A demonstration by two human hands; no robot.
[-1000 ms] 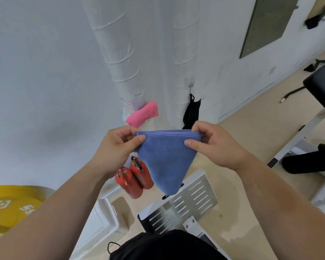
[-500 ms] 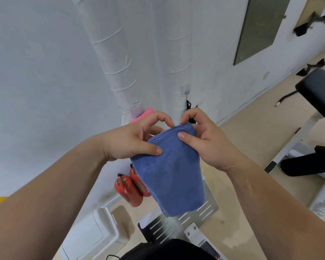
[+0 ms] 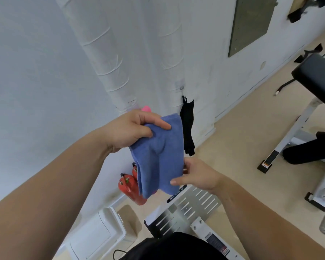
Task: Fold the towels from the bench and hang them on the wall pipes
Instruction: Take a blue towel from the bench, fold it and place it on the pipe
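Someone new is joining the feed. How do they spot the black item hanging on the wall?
Find the two white wrapped pipes on the wall. Low beside the right-hand one hangs the black item, just right of the blue towel in the left hand. It is the only dark, limp strip against the white wall.

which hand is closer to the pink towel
Left. The left hand, gripping the blue towel, is just below the pink towel; the right hand is lower, by the blue towel's bottom edge.

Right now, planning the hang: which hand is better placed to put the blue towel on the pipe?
Probably left: left hand grips the blue towel at its top near the wall pipe; right hand sits lower, fingers straight.
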